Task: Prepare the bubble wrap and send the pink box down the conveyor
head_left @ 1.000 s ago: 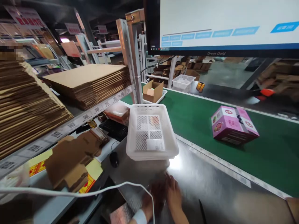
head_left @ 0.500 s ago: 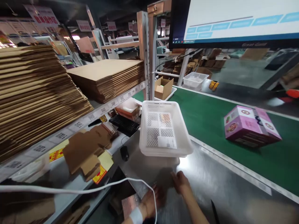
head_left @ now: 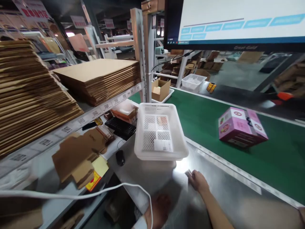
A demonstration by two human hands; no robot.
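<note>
Hands are separating since the earlier views: right hand (head_left: 197, 180) is now reaching, fingers loosely closed on a small pale item, toward the near edge of the white basket (head_left: 159, 152) on the steel surface (head_left: 221, 197), while left hand (head_left: 158, 208), grip indiscernible, is lying nearer the body.

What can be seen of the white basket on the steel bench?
The white basket looks like plastic, rectangular, with a perforated mesh floor and slotted far wall. It sits upright on the steel bench, seemingly stacked on another like it, beside the green conveyor. A printed label lies inside. Neither hand touches it.
</note>
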